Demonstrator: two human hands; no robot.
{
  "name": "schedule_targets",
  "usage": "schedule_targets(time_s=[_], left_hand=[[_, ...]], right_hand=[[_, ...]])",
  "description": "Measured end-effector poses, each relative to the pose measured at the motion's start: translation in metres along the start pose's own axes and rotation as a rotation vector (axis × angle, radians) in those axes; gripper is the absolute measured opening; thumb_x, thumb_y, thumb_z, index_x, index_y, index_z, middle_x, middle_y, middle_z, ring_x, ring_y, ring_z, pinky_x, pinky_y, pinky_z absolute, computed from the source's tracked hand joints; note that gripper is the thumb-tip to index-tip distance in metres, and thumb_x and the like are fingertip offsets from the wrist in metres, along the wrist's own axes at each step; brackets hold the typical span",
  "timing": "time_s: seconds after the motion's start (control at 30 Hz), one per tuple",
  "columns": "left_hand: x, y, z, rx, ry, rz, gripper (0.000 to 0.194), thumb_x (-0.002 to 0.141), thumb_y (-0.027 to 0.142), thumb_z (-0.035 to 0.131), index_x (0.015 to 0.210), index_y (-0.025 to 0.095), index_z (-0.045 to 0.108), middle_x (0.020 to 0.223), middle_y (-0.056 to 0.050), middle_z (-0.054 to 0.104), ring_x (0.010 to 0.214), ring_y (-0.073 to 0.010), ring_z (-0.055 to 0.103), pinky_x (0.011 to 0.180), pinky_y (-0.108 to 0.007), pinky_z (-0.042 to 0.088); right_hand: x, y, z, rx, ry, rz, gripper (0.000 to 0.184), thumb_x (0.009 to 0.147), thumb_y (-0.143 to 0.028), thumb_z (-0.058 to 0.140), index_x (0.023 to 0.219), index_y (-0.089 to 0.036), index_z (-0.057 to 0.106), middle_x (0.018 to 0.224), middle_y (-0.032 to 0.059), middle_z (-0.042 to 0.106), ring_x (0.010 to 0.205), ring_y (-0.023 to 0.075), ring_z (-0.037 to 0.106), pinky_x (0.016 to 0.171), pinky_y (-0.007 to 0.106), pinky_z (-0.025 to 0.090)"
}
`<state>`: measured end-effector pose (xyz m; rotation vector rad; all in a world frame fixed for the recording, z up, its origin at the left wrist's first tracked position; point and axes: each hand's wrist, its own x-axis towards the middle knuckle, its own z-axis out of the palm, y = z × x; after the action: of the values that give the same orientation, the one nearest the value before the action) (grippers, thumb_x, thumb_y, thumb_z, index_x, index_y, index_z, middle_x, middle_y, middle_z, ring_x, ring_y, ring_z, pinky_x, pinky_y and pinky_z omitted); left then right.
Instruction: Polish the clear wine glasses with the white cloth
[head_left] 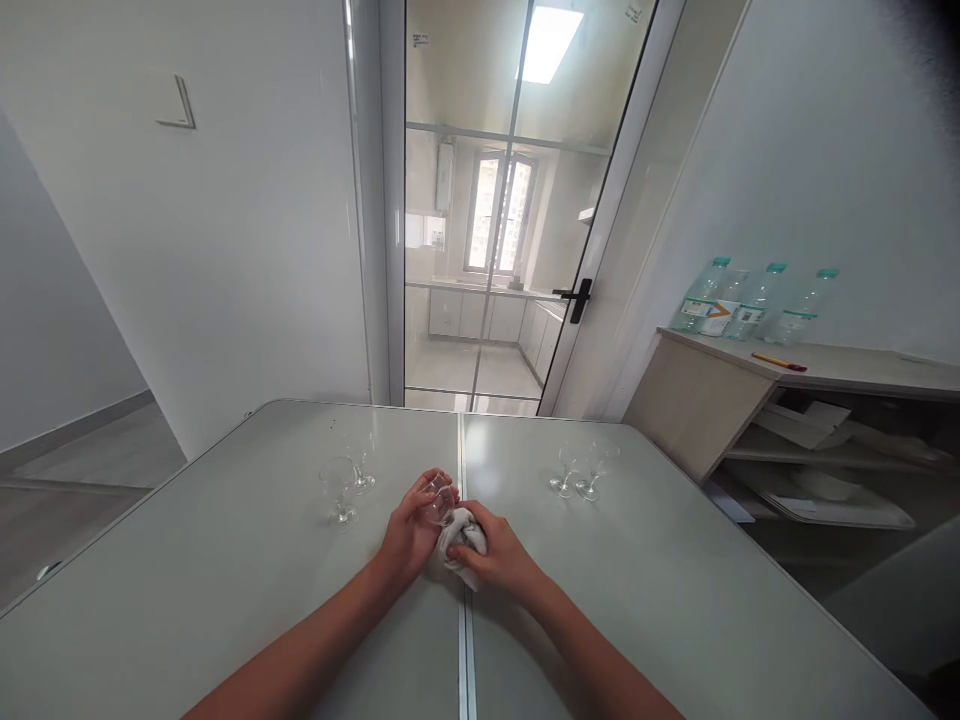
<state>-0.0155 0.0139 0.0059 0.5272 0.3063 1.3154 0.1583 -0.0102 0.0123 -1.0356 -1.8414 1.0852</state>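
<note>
Near the middle of the table, my left hand [409, 525] is closed around the bowl of a clear glass [438, 500], which is tilted. My right hand [499, 548] grips a bunched white cloth [463, 540] against the lower end of that glass, so its stem and foot are hidden. To the left stand two clear stemmed glasses, a nearer one [340, 487] and a farther one [362, 468]. On the right are two more stemmed glasses, one [562, 470] close beside the other [592, 470].
The pale table [262, 590] has a metal seam [466, 660] down its middle. Beyond it stands a glass-paned door [495, 330] with a black handle [576, 298]. At the right, a wooden cabinet [697, 400] carries several plastic bottles [761, 305] and an orange pen-like item [778, 362].
</note>
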Motion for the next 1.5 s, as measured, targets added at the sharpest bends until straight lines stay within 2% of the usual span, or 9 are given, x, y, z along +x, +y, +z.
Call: schedule_targets(time_s=[0.07,0.17,0.23,0.37,0.57,0.87,1.13,1.37,1.5], left_hand=[[0.002,-0.001,-0.002,0.029,-0.003,0.028,0.033,0.073,0.01,0.07,0.105,0.019,0.067,0.104,-0.005,0.066,0.098,-0.0196,0.066,0.095,-0.033,0.049],[0.003,-0.001,-0.002,0.043,0.008,0.032,0.035,0.071,0.008,0.07,0.104,0.019,0.067,0.104,-0.004,0.066,0.1,-0.0195,0.065,0.096,-0.032,0.049],[0.001,-0.001,-0.001,0.036,0.02,0.011,0.034,0.071,0.009,0.07,0.104,0.019,0.068,0.104,-0.005,0.067,0.098,-0.0197,0.066,0.096,-0.033,0.049],[-0.001,0.001,0.002,0.001,0.008,-0.055,0.033,0.073,0.014,0.072,0.106,0.017,0.069,0.103,-0.006,0.068,0.096,-0.0206,0.067,0.096,-0.035,0.05],[0.004,0.002,0.003,0.036,0.037,0.196,0.035,0.073,0.017,0.075,0.107,0.024,0.067,0.107,-0.002,0.066,0.101,-0.0183,0.064,0.103,-0.035,0.045],[-0.005,-0.002,0.015,0.17,0.031,0.273,0.039,0.071,0.013,0.076,0.105,0.027,0.065,0.106,0.0,0.063,0.105,-0.0175,0.061,0.103,-0.033,0.042],[-0.006,-0.001,0.013,0.18,0.001,0.251,0.04,0.072,0.012,0.075,0.108,0.027,0.065,0.109,-0.002,0.063,0.109,-0.0205,0.06,0.108,-0.037,0.039],[-0.004,0.003,0.014,0.223,0.004,0.273,0.037,0.071,0.014,0.074,0.106,0.026,0.067,0.109,-0.003,0.063,0.109,-0.0209,0.06,0.11,-0.038,0.039],[-0.003,0.002,0.013,0.203,0.015,0.268,0.037,0.071,0.015,0.075,0.106,0.026,0.067,0.108,-0.003,0.063,0.107,-0.0216,0.061,0.108,-0.039,0.04]], right_hand=[[-0.002,-0.001,0.002,-0.171,0.02,-0.077,0.042,0.077,-0.022,0.073,0.119,-0.026,0.065,0.105,0.0053,0.07,0.095,0.0248,0.06,0.088,0.035,0.041],[-0.003,0.002,0.006,-0.218,0.059,-0.103,0.024,0.085,-0.02,0.063,0.107,-0.025,0.068,0.098,0.005,0.07,0.091,0.023,0.059,0.087,0.034,0.039],[-0.001,0.007,0.008,-0.08,0.062,-0.045,0.009,0.089,-0.025,0.06,0.091,-0.022,0.068,0.084,0.0024,0.067,0.078,0.0192,0.057,0.077,0.031,0.04],[0.009,0.021,0.009,0.447,0.109,0.17,0.033,0.083,-0.05,0.072,0.086,-0.017,0.069,0.079,0.0029,0.066,0.071,0.0171,0.056,0.069,0.029,0.042],[0.015,0.031,-0.003,0.717,0.543,0.272,0.056,0.065,-0.063,0.083,0.099,-0.02,0.072,0.091,0.0044,0.072,0.085,0.022,0.065,0.077,0.031,0.05],[0.01,0.03,0.002,0.483,0.188,0.316,0.047,0.063,-0.054,0.088,0.08,-0.013,0.075,0.072,0.0032,0.068,0.067,0.0169,0.058,0.064,0.028,0.042],[0.004,0.026,-0.003,0.637,0.291,0.428,0.046,0.056,-0.044,0.094,0.082,-0.01,0.077,0.074,0.0071,0.072,0.064,0.0179,0.062,0.062,0.029,0.044],[0.005,0.029,0.008,0.653,0.143,0.387,0.046,0.059,-0.046,0.093,0.081,-0.01,0.075,0.071,0.0053,0.071,0.063,0.0157,0.06,0.062,0.027,0.042],[0.005,0.031,0.004,0.589,0.245,0.409,0.047,0.058,-0.046,0.093,0.085,-0.01,0.077,0.076,0.008,0.073,0.066,0.0193,0.063,0.063,0.029,0.045]])
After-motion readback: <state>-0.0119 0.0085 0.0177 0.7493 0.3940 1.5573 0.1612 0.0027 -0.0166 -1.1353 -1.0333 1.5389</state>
